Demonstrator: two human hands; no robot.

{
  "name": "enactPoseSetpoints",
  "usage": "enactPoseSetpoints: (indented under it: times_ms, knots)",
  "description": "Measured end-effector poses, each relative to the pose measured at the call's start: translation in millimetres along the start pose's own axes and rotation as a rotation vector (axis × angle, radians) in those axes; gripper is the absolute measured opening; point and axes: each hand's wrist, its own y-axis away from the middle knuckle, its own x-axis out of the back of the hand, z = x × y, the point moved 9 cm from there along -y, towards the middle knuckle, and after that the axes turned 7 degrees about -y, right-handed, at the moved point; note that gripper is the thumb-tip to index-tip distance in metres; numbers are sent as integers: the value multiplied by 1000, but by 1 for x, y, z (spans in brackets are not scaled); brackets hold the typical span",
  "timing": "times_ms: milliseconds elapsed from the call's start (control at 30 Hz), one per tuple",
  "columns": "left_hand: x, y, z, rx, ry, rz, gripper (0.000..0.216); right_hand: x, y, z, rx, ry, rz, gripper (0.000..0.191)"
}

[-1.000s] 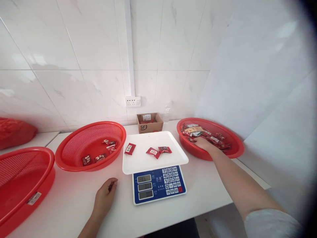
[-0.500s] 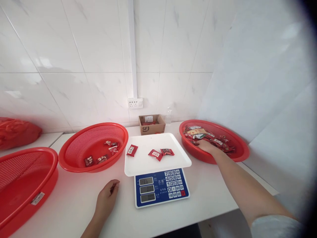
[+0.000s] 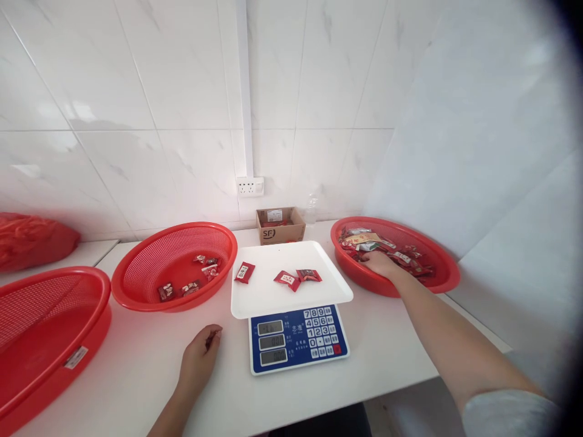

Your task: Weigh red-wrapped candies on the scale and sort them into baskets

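Note:
My left hand (image 3: 199,358) rests on the white table, its fingers curled in; whether anything lies inside is hidden. In the right-hand red basket (image 3: 444,255) sits a pile of small wrapped packets (image 3: 403,258). My right hand (image 3: 380,265) reaches over the near rim into that pile, with its fingers bent down and closed at the packets; their tips are partly hidden. Between the hands stands a blue-and-white weighing scale (image 3: 298,340). Three red packets lie apart from my hands on its white tray (image 3: 268,301): one packet (image 3: 245,272) at the left, two touching at the right.
Left of the scale, a red basket (image 3: 150,252) contains several small packets. Another red basket (image 3: 54,364) stands nearer at far left. Behind the scale are a cardboard box (image 3: 285,233) and a clear bottle (image 3: 311,209). Red bags (image 3: 36,240) lie at far left by the tiled wall.
The camera view has shifted slightly. My right hand stays at the packets in the right basket, and my left hand remains curled on the table. The packets on the tray have not moved.

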Motion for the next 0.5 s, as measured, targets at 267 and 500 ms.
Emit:
enactPoseSetpoints:
  times_ms: [267, 500]
  knots:
    - [1, 1, 2, -9, -2, 10, 24, 6, -5, 4, 3, 79, 99, 26]
    - [0, 1, 2, -11, -5, 2, 24, 3, -8, 6, 11, 117, 87, 20]
